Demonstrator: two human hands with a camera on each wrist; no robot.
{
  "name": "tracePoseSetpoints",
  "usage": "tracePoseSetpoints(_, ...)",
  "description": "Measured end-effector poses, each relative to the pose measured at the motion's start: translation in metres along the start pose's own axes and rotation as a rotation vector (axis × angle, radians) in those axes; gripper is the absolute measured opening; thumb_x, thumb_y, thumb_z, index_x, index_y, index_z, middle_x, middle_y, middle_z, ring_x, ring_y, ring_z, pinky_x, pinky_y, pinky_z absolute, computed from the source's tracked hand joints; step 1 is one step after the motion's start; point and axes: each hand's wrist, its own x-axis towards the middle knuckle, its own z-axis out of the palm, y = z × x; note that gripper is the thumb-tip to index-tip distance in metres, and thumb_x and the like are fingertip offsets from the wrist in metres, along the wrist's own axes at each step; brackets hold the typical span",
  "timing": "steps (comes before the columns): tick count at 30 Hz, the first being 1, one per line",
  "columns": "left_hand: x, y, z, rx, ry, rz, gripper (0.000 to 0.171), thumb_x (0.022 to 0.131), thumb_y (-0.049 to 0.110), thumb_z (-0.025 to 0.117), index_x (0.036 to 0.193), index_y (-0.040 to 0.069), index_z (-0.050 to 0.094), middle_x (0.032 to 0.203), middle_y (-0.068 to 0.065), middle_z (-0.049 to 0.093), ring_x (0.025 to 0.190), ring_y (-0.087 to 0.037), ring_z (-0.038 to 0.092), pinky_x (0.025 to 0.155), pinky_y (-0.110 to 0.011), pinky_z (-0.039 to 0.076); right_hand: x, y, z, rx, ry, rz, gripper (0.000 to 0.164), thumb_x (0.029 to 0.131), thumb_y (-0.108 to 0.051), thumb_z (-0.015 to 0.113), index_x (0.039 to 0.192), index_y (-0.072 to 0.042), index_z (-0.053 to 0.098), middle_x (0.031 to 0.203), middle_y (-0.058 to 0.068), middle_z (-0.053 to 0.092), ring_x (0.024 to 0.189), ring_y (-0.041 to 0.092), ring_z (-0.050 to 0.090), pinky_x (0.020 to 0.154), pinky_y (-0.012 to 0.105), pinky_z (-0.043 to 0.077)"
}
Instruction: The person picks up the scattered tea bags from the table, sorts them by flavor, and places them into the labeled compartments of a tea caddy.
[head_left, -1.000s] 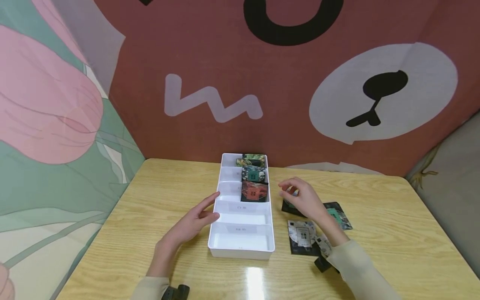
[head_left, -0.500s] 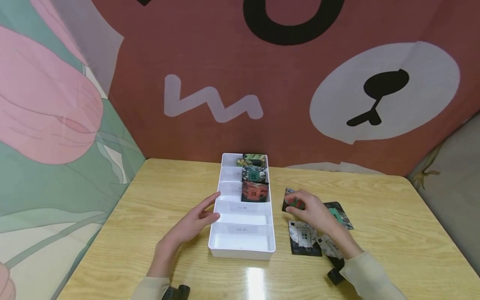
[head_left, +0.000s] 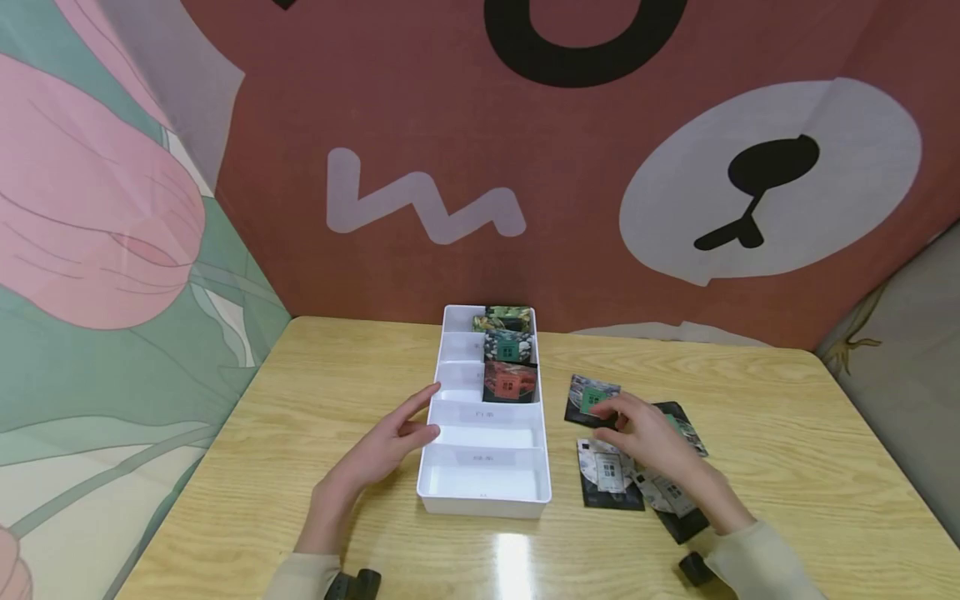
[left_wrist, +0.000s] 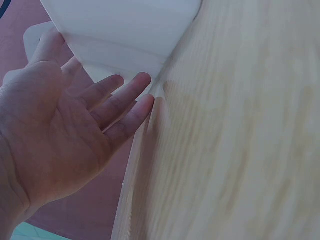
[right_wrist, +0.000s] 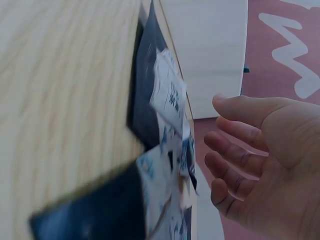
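My left hand (head_left: 371, 450) rests its forefinger and thumb on the left rim of a long white compartment box (head_left: 483, 506). In the left wrist view its fingers (left_wrist: 122, 102) spread loosely beside the box wall (left_wrist: 125, 35). My right hand (head_left: 656, 442) hovers over flat printed sachets, fingers bent loosely and holding nothing. Its fingertips overlap a green-label sachet (head_left: 580, 400); contact cannot be told. Nearby lie a white-label sachet (head_left: 609, 475), another pale one (head_left: 678, 504) and a dark green-label one (head_left: 686, 429), partly hidden by the hand.
In the box's three far compartments lie a green-patterned sachet (head_left: 506, 318), a teal-label sachet (head_left: 507, 348) and a red sachet (head_left: 510, 382). Paper labels mark the compartments. The wooden table (head_left: 300, 400) meets a printed cloth wall (head_left: 405, 275) behind.
My right hand has drawn back to the right and slightly nearer, uncovering the green-label sachet and more of the pale ones. The left hand and the box have stayed in place.
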Motion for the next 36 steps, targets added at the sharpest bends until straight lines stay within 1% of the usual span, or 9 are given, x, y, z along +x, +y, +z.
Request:
tracePoseSetpoints(6,0.001,0.001,0.0,-0.002,0.004,0.0,0.064,0.099,0.04,0.06,0.155,0.039,0.029,0.163,-0.007,0.027,0.129,-0.029,0.055,0.109,-0.048,0.043,-0.011,0.007,-0.005,-0.026,0.001,0.034,0.03,0.091,-0.021,0.074,0.119,-0.013,0.069,0.104,0.001,0.066,0.081,0.007,0.056,0.065,0.025,0.048)
tracePoseSetpoints(10,0.001,0.002,0.0,-0.008,0.005,-0.001,0.064,0.099,0.039,0.06,0.155,0.04,0.029,0.163,-0.006,0.028,0.129,-0.029,0.055,0.109,-0.048,0.043,-0.017,0.011,-0.007,-0.035,-0.011,0.055,0.03,0.092,-0.026,0.073,0.119,-0.014,0.07,0.102,-0.001,0.065,0.074,0.004,0.051,0.061,0.024,0.045)
tracePoseSetpoints(12,0.0,0.003,0.0,-0.008,0.009,-0.003,0.063,0.099,0.039,0.061,0.154,0.041,0.03,0.163,-0.005,0.028,0.128,-0.029,0.055,0.109,-0.047,0.043,-0.019,0.013,-0.007,-0.04,-0.014,0.067,0.031,0.091,-0.029,0.073,0.118,-0.014,0.07,0.098,-0.003,0.064,0.071,0.004,0.049,0.06,0.023,0.043)
tracePoseSetpoints(15,0.0,0.003,0.0,-0.006,0.011,-0.005,0.063,0.099,0.038,0.061,0.153,0.043,0.031,0.163,-0.004,0.028,0.128,-0.028,0.055,0.109,-0.047,0.043,-0.022,0.015,-0.007,-0.047,-0.022,0.074,0.032,0.092,-0.029,0.073,0.118,-0.012,0.069,0.094,-0.004,0.061,0.072,0.005,0.047,0.06,0.024,0.041)
tracePoseSetpoints(21,0.0,0.002,0.001,-0.003,0.0,0.007,0.064,0.099,0.04,0.06,0.155,0.04,0.029,0.163,-0.006,0.027,0.128,-0.029,0.055,0.109,-0.047,0.043,-0.028,0.017,-0.007,-0.055,-0.044,0.129,0.031,0.091,-0.028,0.073,0.119,-0.014,0.069,0.093,-0.005,0.059,0.074,0.007,0.047,0.062,0.024,0.041)
tracePoseSetpoints(24,0.0,0.002,0.001,-0.006,-0.006,0.007,0.064,0.099,0.04,0.059,0.155,0.04,0.028,0.163,-0.006,0.026,0.129,-0.03,0.055,0.109,-0.048,0.043,-0.03,0.018,-0.008,-0.059,-0.046,0.12,0.032,0.091,-0.03,0.073,0.118,-0.013,0.069,0.093,-0.005,0.059,0.074,0.007,0.046,0.061,0.024,0.039)
tracePoseSetpoints(30,-0.001,0.003,0.001,-0.01,-0.003,0.01,0.063,0.1,0.039,0.059,0.155,0.041,0.029,0.163,-0.007,0.026,0.129,-0.03,0.055,0.109,-0.049,0.043,-0.034,0.021,-0.008,-0.063,-0.042,0.119,0.03,0.09,-0.027,0.074,0.117,-0.014,0.07,0.096,-0.004,0.061,0.075,0.007,0.046,0.061,0.024,0.039)
tracePoseSetpoints(36,-0.001,0.003,0.001,-0.011,0.006,-0.001,0.063,0.099,0.039,0.06,0.154,0.042,0.029,0.163,-0.008,0.027,0.128,-0.029,0.056,0.109,-0.048,0.044,-0.035,0.022,-0.007,-0.074,-0.047,0.116,0.028,0.09,-0.027,0.074,0.116,-0.016,0.071,0.089,-0.006,0.058,0.072,0.007,0.043,0.06,0.024,0.035)
